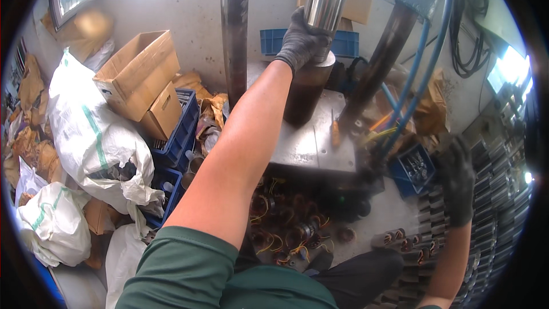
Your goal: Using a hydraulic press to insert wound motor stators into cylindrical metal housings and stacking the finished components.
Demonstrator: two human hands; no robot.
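My left hand, in a dark glove, reaches up between the posts of a press. Its fingers wrap round the lower part of a shiny metal cylinder, and the thumb points up along its side. Below that hand stands a dark, thick round block with a pale top, on the press's metal bed. My right hand, gloved too, is out at the right, beside a blue bin of small metal parts and over rows of stacked metal pieces. Motion smears its fingers.
A screwdriver with an orange handle lies on the bed. Blue hoses hang at the right post. Copper-wound coils with wires cover the floor below. White sacks, cardboard boxes and blue crates crowd the left.
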